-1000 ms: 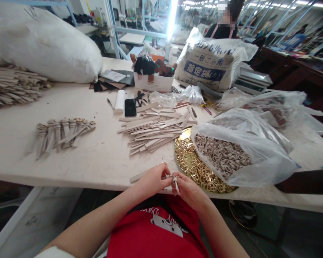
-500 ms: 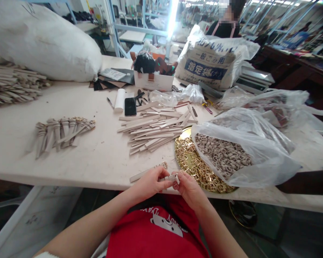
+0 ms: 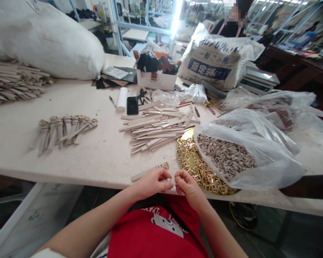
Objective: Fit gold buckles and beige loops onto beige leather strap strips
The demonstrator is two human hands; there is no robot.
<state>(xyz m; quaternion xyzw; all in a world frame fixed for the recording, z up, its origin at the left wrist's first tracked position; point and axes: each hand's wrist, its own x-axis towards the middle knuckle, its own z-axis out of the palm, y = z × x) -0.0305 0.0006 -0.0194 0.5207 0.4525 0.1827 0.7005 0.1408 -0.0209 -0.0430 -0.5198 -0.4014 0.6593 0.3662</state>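
At the table's front edge my left hand is closed on a short light strap. My right hand pinches the other end of that strap, its fingertips close to those of my left hand. Just behind my left hand lies a strap with a gold buckle. A pile of beige strips spreads farther back. Right of my hands, a round gold tray holds many gold buckles. An open plastic bag of small beige loops rests partly over the tray.
Finished-looking buckled straps lie at the left. Behind are a strip bundle, a big white sack, a phone, a white roll, a filled box and a printed bag. A person is in the background.
My right hand's fingers have closed and shifted slightly around the strap's end. The whole view has moved a little, so table objects appear slightly farther right.
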